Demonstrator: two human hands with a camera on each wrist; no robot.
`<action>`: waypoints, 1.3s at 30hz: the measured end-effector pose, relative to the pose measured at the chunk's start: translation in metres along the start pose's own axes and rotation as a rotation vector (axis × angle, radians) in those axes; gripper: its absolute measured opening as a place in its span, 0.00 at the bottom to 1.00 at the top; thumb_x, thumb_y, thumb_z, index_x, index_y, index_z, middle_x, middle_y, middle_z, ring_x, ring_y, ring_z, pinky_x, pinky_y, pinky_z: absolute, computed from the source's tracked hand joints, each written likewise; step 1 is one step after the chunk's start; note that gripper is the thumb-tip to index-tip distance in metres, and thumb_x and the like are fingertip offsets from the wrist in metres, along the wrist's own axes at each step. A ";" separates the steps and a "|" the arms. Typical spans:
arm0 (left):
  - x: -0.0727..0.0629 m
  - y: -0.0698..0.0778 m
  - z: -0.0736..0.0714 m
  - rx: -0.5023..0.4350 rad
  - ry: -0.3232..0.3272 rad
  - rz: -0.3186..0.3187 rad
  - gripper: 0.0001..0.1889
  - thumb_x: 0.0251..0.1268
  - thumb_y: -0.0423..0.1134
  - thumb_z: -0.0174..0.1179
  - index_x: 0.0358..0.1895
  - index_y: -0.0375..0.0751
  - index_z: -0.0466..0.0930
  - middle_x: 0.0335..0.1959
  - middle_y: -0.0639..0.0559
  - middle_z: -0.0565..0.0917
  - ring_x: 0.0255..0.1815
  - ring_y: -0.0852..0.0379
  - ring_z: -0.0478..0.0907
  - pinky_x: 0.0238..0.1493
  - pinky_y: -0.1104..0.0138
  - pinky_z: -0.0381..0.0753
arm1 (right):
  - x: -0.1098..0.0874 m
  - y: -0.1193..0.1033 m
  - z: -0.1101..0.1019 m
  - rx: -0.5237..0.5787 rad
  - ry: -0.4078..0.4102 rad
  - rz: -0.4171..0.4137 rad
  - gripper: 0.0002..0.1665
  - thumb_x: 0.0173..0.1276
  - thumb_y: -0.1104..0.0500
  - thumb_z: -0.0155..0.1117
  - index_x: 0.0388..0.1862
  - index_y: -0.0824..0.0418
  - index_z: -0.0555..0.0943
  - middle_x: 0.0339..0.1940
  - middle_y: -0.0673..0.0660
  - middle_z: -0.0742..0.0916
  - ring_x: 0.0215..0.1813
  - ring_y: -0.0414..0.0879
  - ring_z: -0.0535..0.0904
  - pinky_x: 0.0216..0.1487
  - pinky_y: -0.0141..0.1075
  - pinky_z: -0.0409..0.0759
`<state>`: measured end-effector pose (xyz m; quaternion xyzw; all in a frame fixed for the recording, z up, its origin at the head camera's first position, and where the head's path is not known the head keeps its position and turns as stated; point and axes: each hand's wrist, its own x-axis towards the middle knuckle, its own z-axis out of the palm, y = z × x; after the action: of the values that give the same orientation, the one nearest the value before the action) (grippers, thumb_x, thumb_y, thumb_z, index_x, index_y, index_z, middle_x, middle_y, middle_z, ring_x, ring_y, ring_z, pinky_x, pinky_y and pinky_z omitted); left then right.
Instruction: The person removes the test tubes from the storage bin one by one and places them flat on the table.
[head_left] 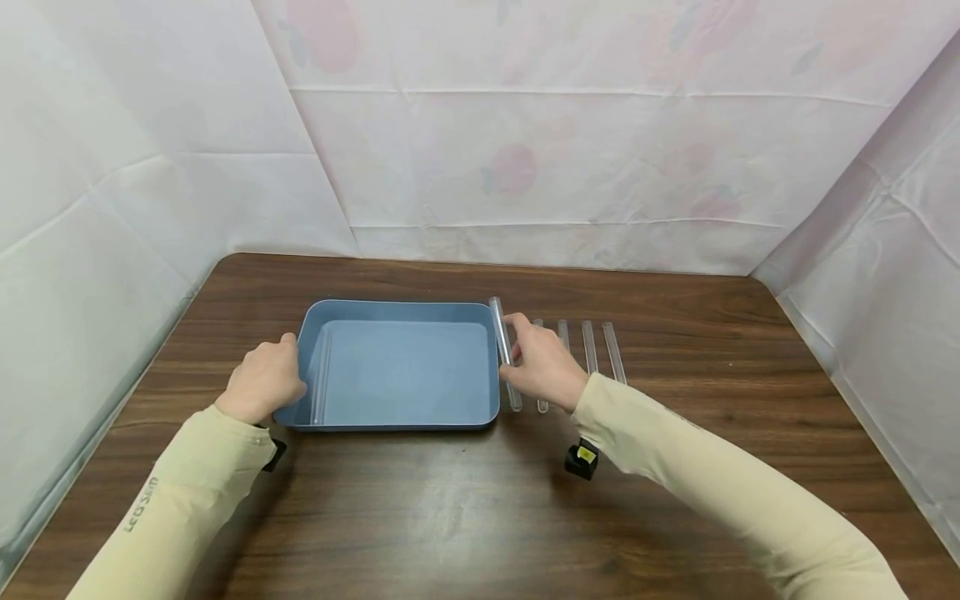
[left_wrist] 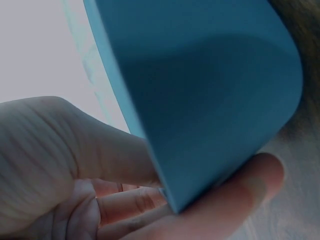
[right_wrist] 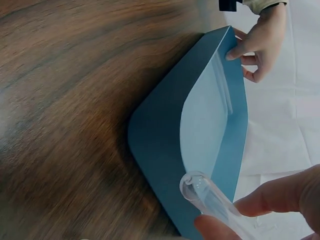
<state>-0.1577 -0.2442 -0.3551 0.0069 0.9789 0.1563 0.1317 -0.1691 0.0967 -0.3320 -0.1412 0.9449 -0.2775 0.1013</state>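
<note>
A blue rectangular tray [head_left: 416, 367] sits on the table. My left hand [head_left: 264, 379] grips its left wall, thumb over the rim and fingers outside and beneath, as the left wrist view of the tray wall [left_wrist: 210, 90] shows. Pinched between thumb and fingers of my right hand [head_left: 546, 360] is a clear test tube [head_left: 506, 358], held beside the tray's right rim. The right wrist view shows the rounded end of this test tube [right_wrist: 197, 187] close to the tray wall [right_wrist: 160, 130]. Inside the tray, along its left side, lies another clear tube [head_left: 322, 379].
Several more clear tubes [head_left: 614, 352] lie in a row on the brown wooden table [head_left: 450, 517], right of the tray and partly behind my right hand and forearm. White patterned cloth [head_left: 525, 167] hangs behind the table and at both sides.
</note>
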 end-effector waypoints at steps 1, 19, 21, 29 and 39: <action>0.000 0.000 0.000 -0.001 -0.001 0.000 0.21 0.51 0.27 0.51 0.47 0.16 0.62 0.26 0.30 0.75 0.22 0.40 0.75 0.20 0.58 0.72 | -0.001 0.001 0.000 -0.001 0.006 -0.001 0.40 0.58 0.65 0.63 0.70 0.65 0.62 0.36 0.58 0.83 0.25 0.43 0.75 0.33 0.36 0.74; 0.000 -0.002 0.000 0.006 -0.006 -0.017 0.23 0.51 0.28 0.52 0.50 0.15 0.61 0.29 0.28 0.75 0.25 0.39 0.75 0.21 0.56 0.72 | -0.013 0.033 -0.014 -0.023 0.069 0.019 0.39 0.55 0.65 0.64 0.68 0.68 0.64 0.35 0.59 0.84 0.27 0.45 0.76 0.33 0.37 0.74; 0.000 -0.002 0.000 0.009 0.000 -0.012 0.23 0.51 0.28 0.53 0.50 0.15 0.61 0.28 0.29 0.75 0.25 0.40 0.74 0.21 0.56 0.72 | -0.014 0.036 -0.016 -0.030 0.077 0.020 0.39 0.55 0.65 0.64 0.67 0.68 0.64 0.35 0.59 0.85 0.27 0.45 0.77 0.33 0.37 0.74; 0.000 -0.003 0.002 0.009 0.008 -0.003 0.23 0.51 0.27 0.53 0.49 0.15 0.62 0.26 0.30 0.75 0.23 0.42 0.73 0.21 0.57 0.71 | -0.019 0.053 -0.026 -0.042 0.107 0.025 0.39 0.57 0.64 0.64 0.67 0.70 0.63 0.34 0.60 0.85 0.29 0.46 0.79 0.38 0.42 0.77; 0.000 -0.003 0.002 0.005 0.008 0.001 0.22 0.50 0.27 0.52 0.49 0.15 0.62 0.26 0.31 0.75 0.23 0.41 0.73 0.20 0.57 0.71 | -0.026 0.070 -0.038 -0.026 0.142 0.034 0.38 0.57 0.65 0.64 0.67 0.71 0.63 0.34 0.61 0.85 0.27 0.44 0.81 0.38 0.43 0.79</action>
<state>-0.1575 -0.2463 -0.3580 0.0069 0.9797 0.1542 0.1279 -0.1691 0.1802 -0.3362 -0.1066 0.9555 -0.2726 0.0368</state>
